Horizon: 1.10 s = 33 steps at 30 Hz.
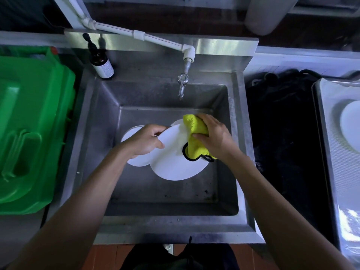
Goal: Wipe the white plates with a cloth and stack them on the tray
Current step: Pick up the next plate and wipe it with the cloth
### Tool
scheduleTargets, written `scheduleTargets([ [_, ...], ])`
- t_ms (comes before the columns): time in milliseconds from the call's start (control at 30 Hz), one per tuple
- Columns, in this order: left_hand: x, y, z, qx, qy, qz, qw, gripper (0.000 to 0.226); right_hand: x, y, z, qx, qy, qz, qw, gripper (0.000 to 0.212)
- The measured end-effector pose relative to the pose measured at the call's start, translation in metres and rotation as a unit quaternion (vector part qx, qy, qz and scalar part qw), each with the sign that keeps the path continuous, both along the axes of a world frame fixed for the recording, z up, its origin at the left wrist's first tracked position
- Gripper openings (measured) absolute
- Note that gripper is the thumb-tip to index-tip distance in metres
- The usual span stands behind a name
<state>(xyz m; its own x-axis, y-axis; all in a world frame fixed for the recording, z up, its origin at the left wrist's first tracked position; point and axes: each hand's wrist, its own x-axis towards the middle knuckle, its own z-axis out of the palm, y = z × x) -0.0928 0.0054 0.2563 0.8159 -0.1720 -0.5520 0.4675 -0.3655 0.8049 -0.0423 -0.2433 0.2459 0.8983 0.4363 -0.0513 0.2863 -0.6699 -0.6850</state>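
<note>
Over the steel sink (97, 145), my left hand (145, 141) grips the left rim of a white plate (173, 162), held tilted above the basin. My right hand (214, 136) presses a folded yellow cloth (195, 137) with black edging against the plate's upper right part. Under my left hand, another white plate (129, 134) lies on the sink bottom. A third white rim (176, 122) peeks out behind the held plate. At the far right, a metal tray (331, 152) holds a white plate (350, 125), cut off by the frame edge.
A tap (182, 85) hangs over the back of the sink from a white pipe (140, 35). A brown pump bottle (101, 63) stands at the back left corner. A green plastic container (33, 129) sits to the left. Dark cloth (282, 133) lies between sink and tray.
</note>
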Motion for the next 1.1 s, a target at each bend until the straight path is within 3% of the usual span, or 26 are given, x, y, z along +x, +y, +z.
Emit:
scheduleTargets([
  [133, 0.002, -0.008, 0.000, 0.033, -0.041, -0.016, 0.998, 0.076, -0.007, 0.004, 0.006, -0.046, -0.054, 0.019, 0.997, 0.050],
  [233, -0.003, -0.015, -0.007, 0.027, -0.057, -0.003, 0.998, 0.068, -0.013, 0.002, 0.008, -0.070, -0.082, 0.006, 0.994, 0.046],
  [400, -0.014, -0.032, -0.020, 0.027, -0.098, 0.118, 0.988, 0.038, -0.023, -0.001, 0.010, -0.065, -0.152, -0.035, 0.986, 0.042],
  [600, -0.025, -0.040, -0.028, -0.011, -0.120, 0.226, 0.967, 0.038, -0.028, -0.010, 0.004, -0.065, -0.190, -0.071, 0.977, 0.045],
  [700, -0.035, -0.039, -0.026, -0.046, 0.005, 0.425, 0.904, 0.018, -0.029, -0.015, 0.004, -0.057, -0.207, -0.101, 0.971, 0.049],
  [767, -0.038, -0.043, -0.026, -0.105, 0.149, 0.433, 0.883, 0.032, -0.030, -0.015, 0.005, -0.050, -0.226, -0.104, 0.967, 0.051],
  [833, -0.033, -0.051, -0.021, -0.193, 0.224, 0.396, 0.869, 0.057, -0.032, -0.014, 0.005, -0.049, -0.245, -0.093, 0.964, 0.051],
  [900, -0.020, -0.061, -0.015, -0.248, 0.243, 0.401, 0.848, 0.064, -0.035, -0.012, 0.003, -0.048, -0.263, -0.082, 0.960, 0.048],
  [1033, 0.000, -0.077, -0.004, -0.277, 0.230, 0.448, 0.818, 0.027, -0.044, -0.011, -0.003, -0.044, -0.284, -0.078, 0.955, 0.038],
  [1100, 0.002, -0.080, -0.002, -0.307, 0.219, 0.468, 0.799, 0.025, -0.046, -0.013, -0.007, -0.042, -0.290, -0.070, 0.954, 0.036],
])
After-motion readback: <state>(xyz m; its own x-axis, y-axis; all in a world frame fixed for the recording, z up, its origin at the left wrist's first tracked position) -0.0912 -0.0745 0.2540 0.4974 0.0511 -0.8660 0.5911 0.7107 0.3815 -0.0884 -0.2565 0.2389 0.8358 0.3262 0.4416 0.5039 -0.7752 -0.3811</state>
